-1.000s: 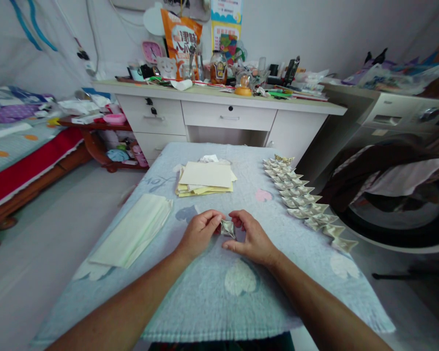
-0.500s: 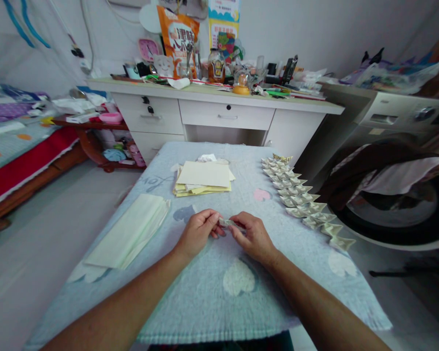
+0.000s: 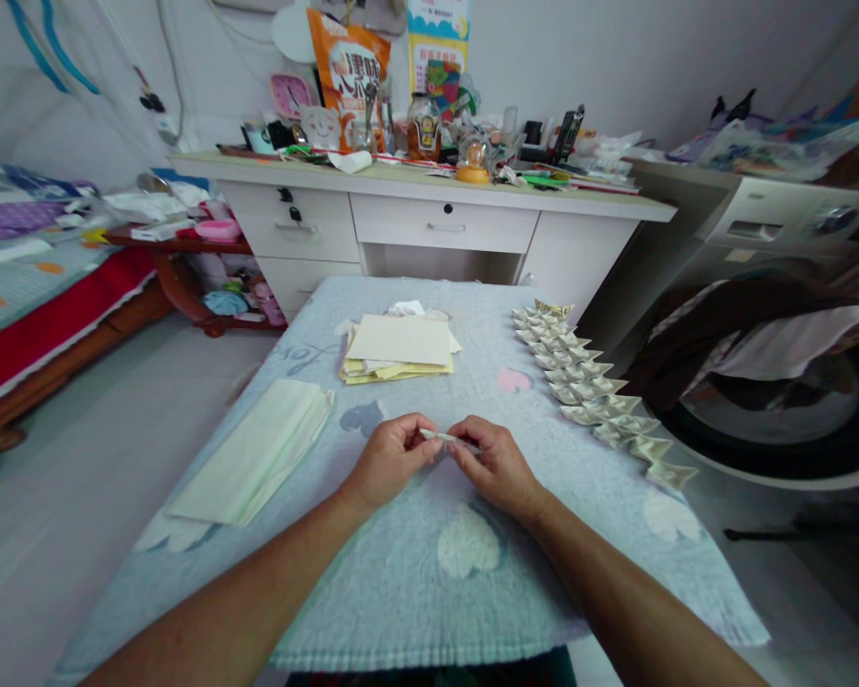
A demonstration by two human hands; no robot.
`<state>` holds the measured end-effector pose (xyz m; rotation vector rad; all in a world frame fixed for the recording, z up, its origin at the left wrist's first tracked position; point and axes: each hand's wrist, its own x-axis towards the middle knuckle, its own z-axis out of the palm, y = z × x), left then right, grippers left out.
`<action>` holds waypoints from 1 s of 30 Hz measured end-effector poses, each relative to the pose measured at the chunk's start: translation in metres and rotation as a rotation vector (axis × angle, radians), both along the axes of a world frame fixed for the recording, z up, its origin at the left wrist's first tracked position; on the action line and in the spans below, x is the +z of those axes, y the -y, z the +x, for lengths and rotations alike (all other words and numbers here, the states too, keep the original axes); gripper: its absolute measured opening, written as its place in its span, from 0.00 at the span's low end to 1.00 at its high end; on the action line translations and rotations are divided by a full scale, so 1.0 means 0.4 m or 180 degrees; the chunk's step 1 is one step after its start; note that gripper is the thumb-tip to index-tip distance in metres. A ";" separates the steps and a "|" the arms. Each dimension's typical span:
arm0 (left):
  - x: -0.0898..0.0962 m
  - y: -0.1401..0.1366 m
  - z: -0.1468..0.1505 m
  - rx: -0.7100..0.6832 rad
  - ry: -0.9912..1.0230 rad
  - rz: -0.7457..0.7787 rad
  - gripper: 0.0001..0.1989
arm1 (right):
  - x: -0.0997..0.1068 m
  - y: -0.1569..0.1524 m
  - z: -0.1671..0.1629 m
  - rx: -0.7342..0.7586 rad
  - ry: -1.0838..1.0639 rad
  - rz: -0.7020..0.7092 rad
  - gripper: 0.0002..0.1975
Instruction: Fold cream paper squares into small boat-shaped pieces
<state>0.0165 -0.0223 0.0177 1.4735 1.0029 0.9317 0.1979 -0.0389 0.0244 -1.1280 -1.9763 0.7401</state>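
Over the middle of the cloth-covered table, a small folded paper (image 3: 440, 436) is pinched between my two hands. My left hand (image 3: 393, 453) grips its left end between thumb and fingers. On the other end, the thumb and fingertips of my right hand (image 3: 492, 460) are closed, hiding part of the paper. Rows of folded paper boats (image 3: 579, 370) stand on the right side of the table. Beyond my hands lies a stack of cream and yellow paper sheets (image 3: 401, 341). To the left rests a pile of long pale-green folded paper (image 3: 258, 448).
The table wears a light blue cloth (image 3: 372, 592) with heart patterns. Behind it stands a white desk (image 3: 444, 212) crowded with a jar, a snack bag and other items. A washing machine (image 3: 773, 224) with clothes in its door is at right, a bed (image 3: 50, 315) at left.
My left thumb and fingers have shifted their hold on the folded paper, which now shows as a thin, narrower strip. My right hand stays nearly in place.
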 end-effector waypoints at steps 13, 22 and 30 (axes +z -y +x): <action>0.003 0.001 -0.011 0.0055 -0.0287 0.0228 0.12 | -0.006 -0.005 0.006 0.0106 -0.0031 -0.0196 0.12; 0.013 0.007 -0.013 0.0188 -0.0272 0.0126 0.14 | 0.002 -0.001 0.006 0.0191 -0.0170 -0.0302 0.12; 0.006 0.004 -0.011 0.0003 -0.0086 0.0049 0.11 | 0.006 0.000 0.006 0.0223 -0.0271 -0.0415 0.12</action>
